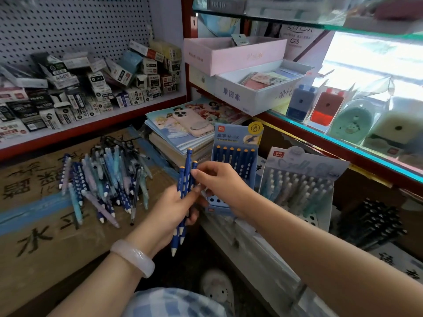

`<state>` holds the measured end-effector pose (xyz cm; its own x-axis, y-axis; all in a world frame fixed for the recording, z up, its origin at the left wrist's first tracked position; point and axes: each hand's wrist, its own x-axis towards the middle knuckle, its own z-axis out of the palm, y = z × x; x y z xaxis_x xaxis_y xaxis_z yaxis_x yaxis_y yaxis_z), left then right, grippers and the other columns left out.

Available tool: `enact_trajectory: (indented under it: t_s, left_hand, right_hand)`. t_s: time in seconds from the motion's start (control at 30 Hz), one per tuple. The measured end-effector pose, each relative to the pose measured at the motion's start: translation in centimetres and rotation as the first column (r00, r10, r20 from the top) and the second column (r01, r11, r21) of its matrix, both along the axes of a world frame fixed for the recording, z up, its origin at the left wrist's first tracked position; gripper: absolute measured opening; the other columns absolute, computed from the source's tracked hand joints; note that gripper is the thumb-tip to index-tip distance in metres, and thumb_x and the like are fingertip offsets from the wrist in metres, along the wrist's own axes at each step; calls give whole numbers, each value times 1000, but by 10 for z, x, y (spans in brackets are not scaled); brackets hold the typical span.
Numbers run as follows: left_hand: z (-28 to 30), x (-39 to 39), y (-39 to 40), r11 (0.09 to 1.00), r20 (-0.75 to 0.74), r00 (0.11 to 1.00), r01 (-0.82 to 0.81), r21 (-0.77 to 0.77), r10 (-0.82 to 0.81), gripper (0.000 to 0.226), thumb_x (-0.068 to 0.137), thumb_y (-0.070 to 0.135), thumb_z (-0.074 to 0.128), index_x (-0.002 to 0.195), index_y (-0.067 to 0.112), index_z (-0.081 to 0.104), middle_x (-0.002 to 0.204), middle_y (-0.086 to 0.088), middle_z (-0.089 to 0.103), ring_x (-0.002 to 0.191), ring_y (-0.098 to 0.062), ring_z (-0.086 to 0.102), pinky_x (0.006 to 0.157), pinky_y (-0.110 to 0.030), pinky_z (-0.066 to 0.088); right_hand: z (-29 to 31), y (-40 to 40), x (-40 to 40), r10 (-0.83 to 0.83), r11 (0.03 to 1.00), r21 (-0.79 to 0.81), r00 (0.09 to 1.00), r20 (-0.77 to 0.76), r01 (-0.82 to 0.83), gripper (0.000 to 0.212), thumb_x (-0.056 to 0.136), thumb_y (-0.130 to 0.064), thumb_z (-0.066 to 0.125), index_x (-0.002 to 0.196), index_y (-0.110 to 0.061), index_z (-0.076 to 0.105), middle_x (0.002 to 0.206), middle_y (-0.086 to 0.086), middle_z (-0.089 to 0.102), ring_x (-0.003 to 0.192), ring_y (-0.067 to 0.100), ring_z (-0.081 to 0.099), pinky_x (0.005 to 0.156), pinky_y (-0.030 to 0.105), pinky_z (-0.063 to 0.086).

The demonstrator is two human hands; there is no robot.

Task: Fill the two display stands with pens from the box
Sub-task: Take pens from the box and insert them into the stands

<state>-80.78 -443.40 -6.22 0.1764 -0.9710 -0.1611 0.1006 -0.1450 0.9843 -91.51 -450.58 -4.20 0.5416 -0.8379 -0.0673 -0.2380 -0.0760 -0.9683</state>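
- Fingers (180, 199) of the left hand (170, 209) were curled tight round a small bunch of dark blue pens (184, 191), white tips pointing down toward six o'clock.
- Right hand (219, 186) pinched the top of one pen in that bunch between thumb and forefinger; its other fingers were loosely bent.
- At nine o'clock from the hands, a loose heap of pens (103, 181) lay on a taped cardboard box (34, 225).
- At two o'clock stood the blue stand (238, 143), a row of dark blue pens along its back and empty holes in front.
- At three o'clock, just beside it, the pale stand (304, 179) was nearly full of pastel pens.
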Motion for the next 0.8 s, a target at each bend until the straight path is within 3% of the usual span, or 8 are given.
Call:
enact_trajectory:
  t_s: [0.1, 0.17, 0.23, 0.33, 0.43, 0.53, 0.63, 0.8]
  left_hand:
    - [-2, 1, -1, 999, -45, 999, -17, 46, 19, 13, 95, 19, 47, 96, 9, 55, 63, -4, 66, 46, -15, 59, 42, -23, 48]
    - [-5, 6, -2, 992, -92, 992, -78, 100, 87, 13, 96, 19, 46, 95, 8, 54, 73, -10, 66, 60, -20, 67, 53, -31, 57]
    - [-8, 13, -3, 975, -79, 981, -163, 152, 177, 14, 96, 19, 45, 97, 7, 52, 83, -14, 65, 71, -24, 68, 59, -36, 58]
    - [-12, 22, -5, 951, -18, 963, -263, 164, 270, 13, 97, 21, 45, 90, 12, 49, 77, -11, 62, 52, -16, 62, 43, -27, 54]
    - [-16, 25, -6, 950, 124, 954, -289, 116, 275, 24, 95, 27, 47, 82, 7, 49, 59, -6, 55, 30, -7, 42, 31, -18, 34]
    - [-15, 27, -6, 959, 89, 961, -270, 85, 262, 26, 95, 28, 46, 76, 10, 43, 57, -4, 44, 31, -6, 34, 32, -18, 28]
    - [-13, 29, -5, 962, 10, 966, -260, 86, 260, 24, 94, 32, 45, 79, 14, 41, 58, -2, 37, 33, -4, 31, 32, -16, 26]
    - [-16, 27, -7, 945, -79, 946, -302, 124, 313, 34, 94, 41, 39, 79, 11, 42, 56, -2, 40, 31, -5, 32, 31, -15, 24]
  right_hand:
    - [1, -3, -3, -48, 999, 23, 997, 54, 46, 13, 96, -23, 51, 91, -14, 59, 76, -2, 60, 66, 6, 58, 61, 19, 51]
    - [6, -13, -7, -219, 976, 54, 962, 160, 213, 13, 98, -21, 47, 94, -12, 55, 78, 1, 60, 65, 7, 60, 61, 20, 54]
    - [12, -29, -15, -444, 896, 96, 859, 256, 434, 13, 99, -21, 46, 97, -10, 54, 77, 3, 61, 61, 8, 60, 63, 24, 56]
    - [10, -50, -26, -587, 785, -79, 779, 222, 614, 8, 98, -21, 49, 91, -18, 52, 82, 3, 65, 66, 13, 65, 70, 34, 59]
    - [-3, -59, -26, -563, 766, -333, 824, 65, 550, 8, 97, -22, 50, 91, -16, 51, 86, 5, 65, 77, 21, 66, 73, 42, 57]
    - [-15, -65, -21, -498, 756, -571, 847, -188, 318, 17, 98, -25, 46, 98, -8, 47, 89, 13, 64, 78, 28, 62, 69, 48, 52]
    - [-21, -68, -14, -443, 751, -638, 846, -296, 170, 17, 100, -24, 42, 97, -7, 43, 85, 15, 63, 73, 31, 59, 62, 45, 49]
    - [-32, -73, -7, -422, 763, -638, 827, -371, 103, 19, 100, -22, 42, 104, -4, 45, 88, 17, 63, 76, 33, 60, 59, 38, 42]
